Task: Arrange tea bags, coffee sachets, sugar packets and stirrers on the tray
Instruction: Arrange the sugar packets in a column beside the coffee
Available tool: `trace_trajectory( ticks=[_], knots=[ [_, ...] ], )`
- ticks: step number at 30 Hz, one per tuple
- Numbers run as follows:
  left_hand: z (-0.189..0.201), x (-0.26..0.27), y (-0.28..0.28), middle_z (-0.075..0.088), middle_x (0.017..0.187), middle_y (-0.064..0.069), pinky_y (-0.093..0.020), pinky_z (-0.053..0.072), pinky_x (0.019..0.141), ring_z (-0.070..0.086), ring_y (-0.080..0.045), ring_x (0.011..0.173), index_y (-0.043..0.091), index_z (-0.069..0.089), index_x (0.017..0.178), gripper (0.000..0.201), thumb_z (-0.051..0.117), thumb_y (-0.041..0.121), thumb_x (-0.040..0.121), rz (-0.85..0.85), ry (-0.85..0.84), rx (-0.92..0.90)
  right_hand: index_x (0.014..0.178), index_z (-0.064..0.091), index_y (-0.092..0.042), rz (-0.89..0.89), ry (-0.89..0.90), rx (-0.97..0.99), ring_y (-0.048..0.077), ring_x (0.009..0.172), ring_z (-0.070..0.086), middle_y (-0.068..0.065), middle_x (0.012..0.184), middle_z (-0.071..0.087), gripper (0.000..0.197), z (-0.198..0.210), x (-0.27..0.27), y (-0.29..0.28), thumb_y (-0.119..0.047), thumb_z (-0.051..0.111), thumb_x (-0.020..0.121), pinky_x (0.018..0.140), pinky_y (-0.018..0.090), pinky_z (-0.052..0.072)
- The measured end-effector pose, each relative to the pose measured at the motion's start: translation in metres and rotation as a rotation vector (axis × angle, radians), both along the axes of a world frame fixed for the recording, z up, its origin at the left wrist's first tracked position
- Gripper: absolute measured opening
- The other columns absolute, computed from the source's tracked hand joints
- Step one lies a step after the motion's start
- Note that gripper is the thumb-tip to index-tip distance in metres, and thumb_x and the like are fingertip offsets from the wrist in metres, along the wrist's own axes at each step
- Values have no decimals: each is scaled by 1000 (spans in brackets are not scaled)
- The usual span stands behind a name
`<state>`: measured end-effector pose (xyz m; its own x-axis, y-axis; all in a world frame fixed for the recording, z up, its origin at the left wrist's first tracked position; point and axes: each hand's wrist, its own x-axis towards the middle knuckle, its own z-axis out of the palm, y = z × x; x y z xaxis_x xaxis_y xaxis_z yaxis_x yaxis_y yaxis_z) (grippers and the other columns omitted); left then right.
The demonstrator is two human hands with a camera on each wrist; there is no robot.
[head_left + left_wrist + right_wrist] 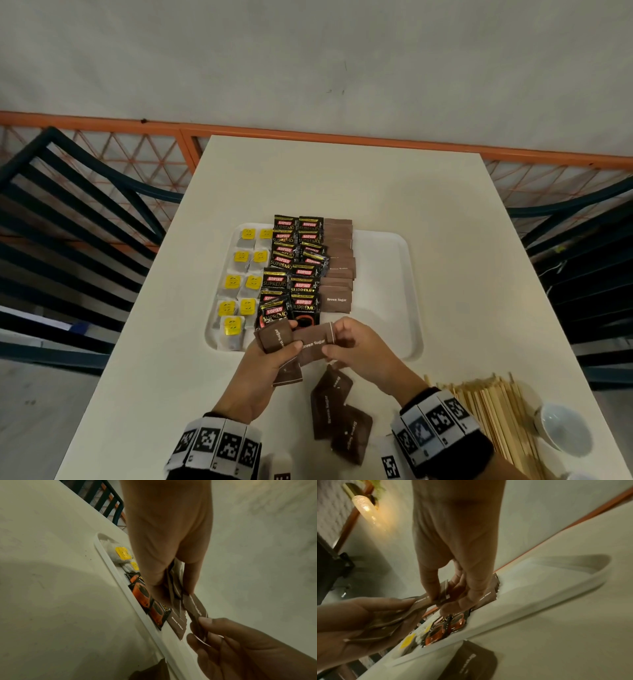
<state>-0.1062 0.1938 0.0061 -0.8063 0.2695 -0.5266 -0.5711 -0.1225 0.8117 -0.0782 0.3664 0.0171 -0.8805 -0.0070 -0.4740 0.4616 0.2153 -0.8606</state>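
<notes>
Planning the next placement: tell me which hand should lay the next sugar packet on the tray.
Right. The right hand already pinches one sugar packet beside the sugar column; the left hand holds the remaining bundle.

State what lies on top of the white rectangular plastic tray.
On the white rectangular plastic tray: yellow-tagged tea bags, black coffee sachets, then brown sugar packets. The packets overlap, and both hands hide the tray's near edge.

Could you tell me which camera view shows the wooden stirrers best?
The head view: the stirrers lie in a loose pile on the table, off the tray, by the right hand. Neither wrist view shows them.
</notes>
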Motion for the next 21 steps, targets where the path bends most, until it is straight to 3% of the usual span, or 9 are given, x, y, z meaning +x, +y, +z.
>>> trace_trajectory(
  ticks=[3, 6, 10, 14, 19, 21],
  knots=[
    [0, -1, 2, 75, 79, 2, -25, 53, 57, 70, -12, 69, 18, 63, 102, 28, 59, -3, 84, 12, -13, 6, 93, 59, -12, 43, 28, 81, 12, 74, 61, 2, 85, 66, 10, -1, -1, 8, -13, 64, 84, 61, 15, 50],
    [-1, -4, 0, 71, 87, -10, -30, 57, 63, 70, -20, 73, 8, 60, 108, 25, 53, -4, 87, 86, -79, 87, 87, 62, -15, -71, 37, 76, 10, 68, 60, 0, 77, 67, 8, -2, -8, 20, -13, 67, 82, 57, 13, 45],
    [3, -6, -2, 68, 93, -18, -36, 58, 71, 71, -24, 74, 3, 57, 110, 24, 41, -1, 92, 116, -160, 213, 81, 62, -17, -281, -6, 157, 17, 73, 60, 8, 81, 70, 9, -19, -23, 31, -13, 69, 80, 67, 25, 44],
    [9, -4, -3, 71, 93, -19, -38, 57, 73, 70, -27, 78, 5, 59, 109, 28, 36, 5, 94, 99, -205, 271, 75, 61, -18, -334, -48, 216, 20, 74, 60, 2, 70, 65, 12, -35, -36, 33, -14, 72, 77, 76, 32, 47],
    [9, -2, -4, 71, 101, -17, -35, 56, 69, 65, -33, 92, 12, 58, 112, 23, 47, 7, 93, 70, -147, 107, 86, 58, -12, -350, -18, 311, 14, 70, 57, 0, 76, 61, 19, -39, -43, 30, -15, 74, 76, 58, 17, 38],
    [8, -1, -5, 73, 94, -11, -34, 55, 69, 66, -29, 89, 16, 59, 108, 21, 51, 7, 90, 61, -113, 84, 82, 55, -12, -373, 12, 346, 15, 74, 56, 1, 78, 59, 21, -42, -44, 29, -13, 75, 74, 57, 15, 37]
  ],
)
